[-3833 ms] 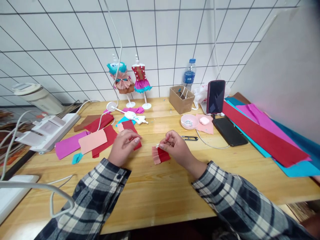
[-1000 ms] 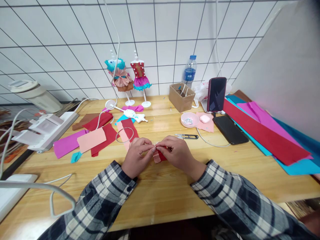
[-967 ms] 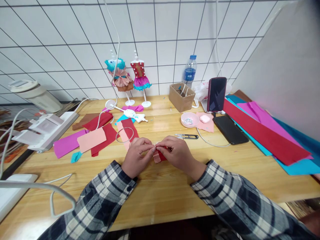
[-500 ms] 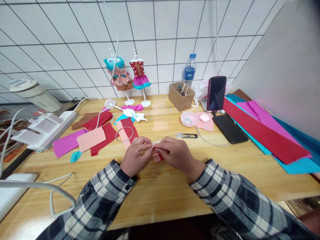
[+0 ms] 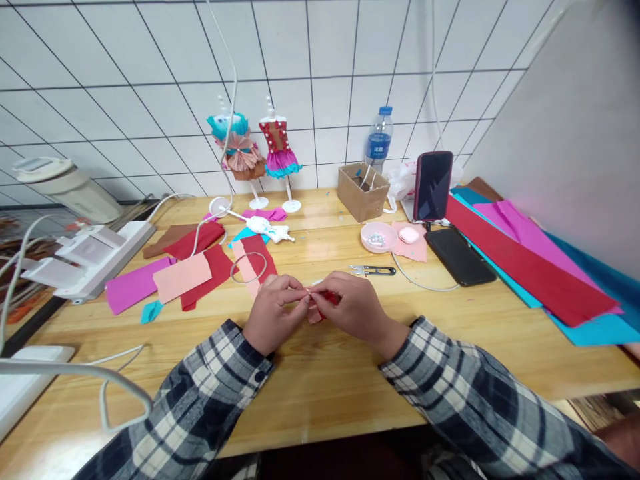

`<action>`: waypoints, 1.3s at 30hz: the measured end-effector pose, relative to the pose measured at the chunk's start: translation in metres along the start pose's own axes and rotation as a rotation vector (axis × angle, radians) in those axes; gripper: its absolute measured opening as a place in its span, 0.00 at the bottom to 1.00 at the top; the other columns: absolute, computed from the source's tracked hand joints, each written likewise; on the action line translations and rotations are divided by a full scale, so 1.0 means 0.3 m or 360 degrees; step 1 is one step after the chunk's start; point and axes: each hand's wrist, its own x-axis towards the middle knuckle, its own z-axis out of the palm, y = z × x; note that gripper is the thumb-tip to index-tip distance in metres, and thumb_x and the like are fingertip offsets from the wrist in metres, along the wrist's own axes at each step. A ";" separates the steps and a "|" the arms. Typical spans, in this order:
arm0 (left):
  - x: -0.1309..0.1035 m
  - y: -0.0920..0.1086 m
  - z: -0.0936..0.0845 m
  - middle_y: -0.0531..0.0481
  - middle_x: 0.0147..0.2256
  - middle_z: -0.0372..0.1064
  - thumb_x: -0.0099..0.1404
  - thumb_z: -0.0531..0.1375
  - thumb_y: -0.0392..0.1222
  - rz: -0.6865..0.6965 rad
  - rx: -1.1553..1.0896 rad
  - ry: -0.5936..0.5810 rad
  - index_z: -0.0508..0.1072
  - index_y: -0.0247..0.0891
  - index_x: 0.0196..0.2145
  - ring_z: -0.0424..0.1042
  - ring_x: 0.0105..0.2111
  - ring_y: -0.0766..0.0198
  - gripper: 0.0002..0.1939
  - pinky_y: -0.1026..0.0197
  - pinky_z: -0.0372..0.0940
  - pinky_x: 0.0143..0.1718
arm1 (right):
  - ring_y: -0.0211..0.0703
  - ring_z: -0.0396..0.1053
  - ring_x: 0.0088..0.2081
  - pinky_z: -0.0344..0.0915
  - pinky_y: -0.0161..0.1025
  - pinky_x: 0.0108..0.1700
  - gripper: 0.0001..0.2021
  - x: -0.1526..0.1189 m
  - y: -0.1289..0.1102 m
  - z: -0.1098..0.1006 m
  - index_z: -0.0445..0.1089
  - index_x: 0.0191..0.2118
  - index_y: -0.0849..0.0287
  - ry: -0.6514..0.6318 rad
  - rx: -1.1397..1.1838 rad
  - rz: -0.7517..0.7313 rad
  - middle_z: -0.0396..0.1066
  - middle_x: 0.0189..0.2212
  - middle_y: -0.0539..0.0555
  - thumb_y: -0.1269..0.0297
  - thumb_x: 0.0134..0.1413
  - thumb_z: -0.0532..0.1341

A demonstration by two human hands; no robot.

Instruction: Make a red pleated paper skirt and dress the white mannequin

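My left hand (image 5: 276, 313) and my right hand (image 5: 354, 305) meet near the middle of the table, thumbs and forefingers pinched together. Between their fingertips is the top of a small pink and red crepe paper piece (image 5: 315, 315); my fingers cover much of it. Just beyond my left hand lies a thin ring (image 5: 250, 254) across pink and red crepe paper strips (image 5: 266, 258). Thread snips (image 5: 373, 271) rest beyond my right hand. Farther back, a white mini dress form (image 5: 267, 229) lies on its side.
Two dressed mini dress forms (image 5: 281, 143) stand by the tiled wall. A cardboard box (image 5: 363, 193), a water bottle (image 5: 379, 143), a pink bead dish (image 5: 379, 247) and phones (image 5: 461, 259) stand or lie at right. Crepe paper sheets (image 5: 530, 257) line the right side; a power strip (image 5: 107, 257) lies left.
My fingertips have shifted slightly at the paper's top, and more red shows beside my right fingers. The things on the table have stayed in place.
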 end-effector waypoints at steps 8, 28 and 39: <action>-0.004 -0.004 0.001 0.49 0.29 0.71 0.64 0.59 0.39 0.0179 0.0001 0.0097 0.81 0.42 0.32 0.67 0.31 0.63 0.09 0.59 0.60 0.35 | 0.31 0.58 0.19 0.54 0.31 0.22 0.04 0.025 -0.003 0.008 0.72 0.27 0.59 -0.0071 0.0697 0.0644 0.66 0.19 0.45 0.65 0.49 0.63; -0.036 -0.075 -0.043 0.51 0.28 0.72 0.64 0.57 0.32 0.0157 -0.0136 0.0378 0.78 0.40 0.37 0.68 0.30 0.64 0.10 0.59 0.62 0.34 | 0.40 0.76 0.32 0.72 0.37 0.34 0.09 0.520 0.285 -0.311 0.68 0.36 0.58 0.0562 0.0430 0.0793 0.77 0.32 0.53 0.61 0.49 0.60; -0.035 -0.073 -0.030 0.50 0.27 0.71 0.63 0.57 0.31 0.0215 -0.0160 0.0404 0.77 0.40 0.39 0.65 0.29 0.63 0.11 0.61 0.61 0.31 | 0.53 0.73 0.45 0.64 0.49 0.50 0.12 0.596 0.456 -0.359 0.80 0.39 0.55 0.0334 -0.0390 0.0713 0.79 0.41 0.57 0.65 0.53 0.59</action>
